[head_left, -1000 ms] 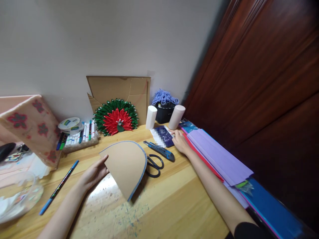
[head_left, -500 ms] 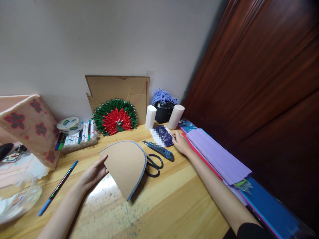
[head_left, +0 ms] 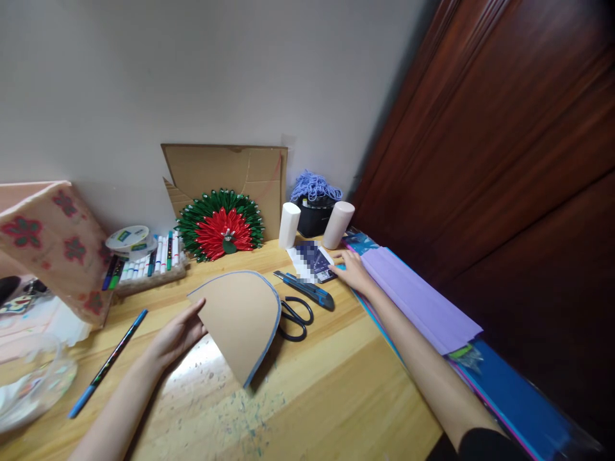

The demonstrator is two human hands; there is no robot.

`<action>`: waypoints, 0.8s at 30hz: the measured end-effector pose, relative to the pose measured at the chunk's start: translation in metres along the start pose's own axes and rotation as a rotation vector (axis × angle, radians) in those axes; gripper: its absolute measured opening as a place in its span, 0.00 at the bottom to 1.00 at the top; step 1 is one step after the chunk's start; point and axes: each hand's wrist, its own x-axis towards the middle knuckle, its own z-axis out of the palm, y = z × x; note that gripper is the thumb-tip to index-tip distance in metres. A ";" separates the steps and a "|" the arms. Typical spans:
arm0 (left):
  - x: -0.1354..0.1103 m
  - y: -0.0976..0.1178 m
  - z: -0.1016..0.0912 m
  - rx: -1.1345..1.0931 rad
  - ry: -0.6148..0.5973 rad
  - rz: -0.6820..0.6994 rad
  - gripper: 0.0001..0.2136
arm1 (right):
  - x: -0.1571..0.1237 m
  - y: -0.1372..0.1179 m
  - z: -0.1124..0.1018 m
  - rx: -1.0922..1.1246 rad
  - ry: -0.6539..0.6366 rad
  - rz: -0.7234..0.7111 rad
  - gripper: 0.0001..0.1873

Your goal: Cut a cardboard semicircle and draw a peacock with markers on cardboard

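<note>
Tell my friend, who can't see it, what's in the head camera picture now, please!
A person's left hand holds a rounded, blue-edged piece of cardboard at a wooden table, and the right hand is beside a dark, partly pixelated item. Black-handled scissors and a blue-and-black craft knife lie near the cardboard; a red-and-green flower-like decoration stands behind.

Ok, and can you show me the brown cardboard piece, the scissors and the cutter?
Cardboard piece (head_left: 240, 317): head view, middle of its flat face.
Scissors (head_left: 303, 324): head view, on the black handle loops.
Cutter (head_left: 310, 291): head view, middle of its blue-and-black body.
</note>
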 end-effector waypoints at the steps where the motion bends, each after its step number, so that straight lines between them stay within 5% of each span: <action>1: 0.000 0.000 0.000 0.000 0.006 0.001 0.18 | 0.001 0.004 -0.002 -0.020 0.001 0.025 0.14; 13: 0.000 0.000 0.000 0.059 0.007 0.041 0.17 | -0.051 -0.008 -0.028 -0.079 -0.154 -0.271 0.18; 24: 0.001 0.001 -0.003 0.067 0.004 0.031 0.17 | -0.060 -0.007 -0.022 -0.096 -0.152 -0.269 0.19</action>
